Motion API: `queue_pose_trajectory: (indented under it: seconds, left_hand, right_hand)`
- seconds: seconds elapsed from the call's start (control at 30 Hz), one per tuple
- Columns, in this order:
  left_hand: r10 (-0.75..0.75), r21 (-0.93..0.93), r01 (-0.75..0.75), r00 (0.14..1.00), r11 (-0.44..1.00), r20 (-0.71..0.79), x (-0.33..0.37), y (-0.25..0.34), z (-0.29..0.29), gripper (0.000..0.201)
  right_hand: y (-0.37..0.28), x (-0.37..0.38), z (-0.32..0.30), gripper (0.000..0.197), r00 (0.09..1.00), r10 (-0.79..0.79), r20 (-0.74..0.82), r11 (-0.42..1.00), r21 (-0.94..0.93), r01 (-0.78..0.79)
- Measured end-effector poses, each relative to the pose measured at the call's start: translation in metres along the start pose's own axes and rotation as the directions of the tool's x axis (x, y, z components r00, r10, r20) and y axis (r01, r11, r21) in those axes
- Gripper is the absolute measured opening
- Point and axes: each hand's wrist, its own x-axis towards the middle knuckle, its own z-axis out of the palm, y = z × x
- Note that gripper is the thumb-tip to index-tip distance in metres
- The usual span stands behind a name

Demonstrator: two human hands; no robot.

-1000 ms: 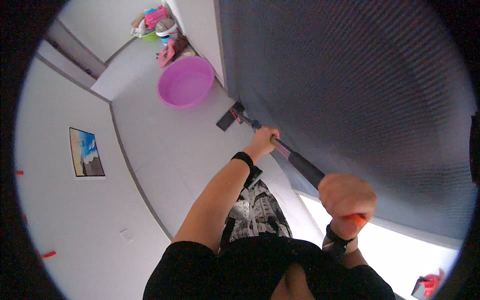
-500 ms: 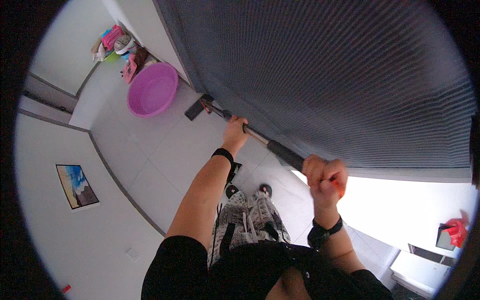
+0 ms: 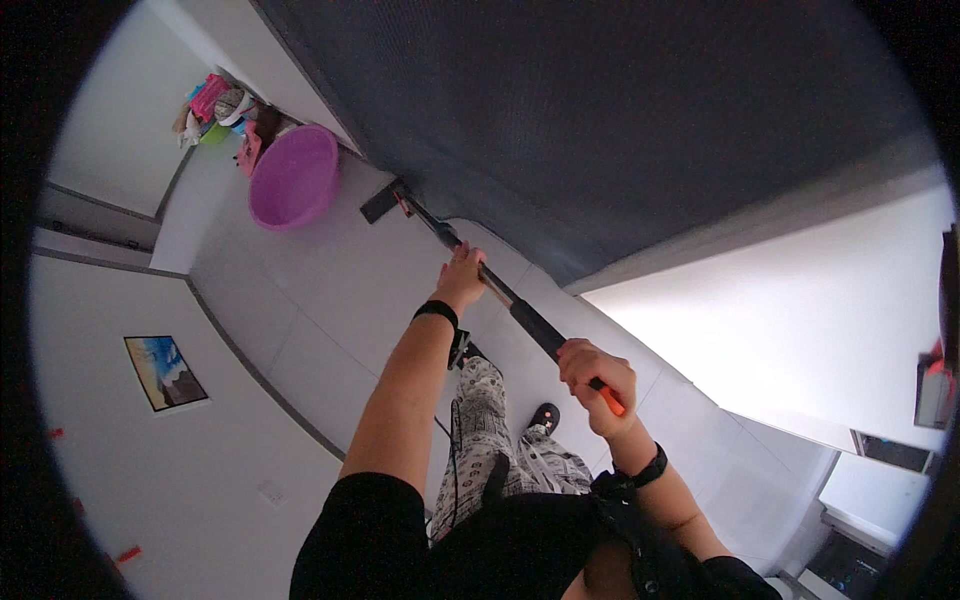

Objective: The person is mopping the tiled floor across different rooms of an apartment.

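Right hand (image 3: 598, 385) shifted centreward, clasping silver-black pole (image 3: 535, 328) with left hand (image 3: 462, 278); flat black mop head (image 3: 379, 204), swung right, could snag dark-grey fabric (image 3: 600, 130).

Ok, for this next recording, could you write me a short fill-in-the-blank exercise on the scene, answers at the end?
1. The end of the mop that sticks out past the right hand is coloured ____.
2. Of the right hand and the left hand, the one nearer the mop's flat head is the ____.
3. The large round basin on the floor is coloured ____.

Missing words: orange; left; purple.
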Motion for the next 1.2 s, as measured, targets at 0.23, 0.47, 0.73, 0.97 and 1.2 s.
queue_pose_trajectory:
  seconds: [0.23,0.47,0.73,0.97,1.2]
  left_hand:
    - [0.226,0.01,-0.227,0.974,0.974,0.019,-0.088,0.087,0.094,0.034]
    - [0.521,0.007,-0.523,0.85,0.852,0.08,-0.174,0.168,0.165,0.029]
    - [0.651,-0.013,-0.675,0.705,0.737,0.281,-0.265,0.241,0.211,0.03]
    - [0.754,-0.136,-0.764,0.564,0.631,0.336,-0.316,0.253,0.223,0.026]
    - [0.802,-0.276,-0.76,0.505,0.589,0.319,-0.358,0.26,0.218,0.023]
  right_hand:
    - [-0.068,-0.129,-0.063,0.015,0.998,-0.051,-0.03,0.997,-0.056,0.05]
    - [-0.155,-0.236,-0.1,0.021,0.946,0.01,-0.324,0.998,-0.055,-0.03]
    - [-0.231,-0.342,-0.115,0.013,0.841,0.018,-0.54,0.997,-0.052,-0.055]
    - [-0.288,-0.369,-0.104,0.017,0.769,0.056,-0.637,0.997,-0.009,-0.08]
    - [-0.331,-0.364,-0.086,0.023,0.69,0.049,-0.722,0.991,-0.052,-0.125]
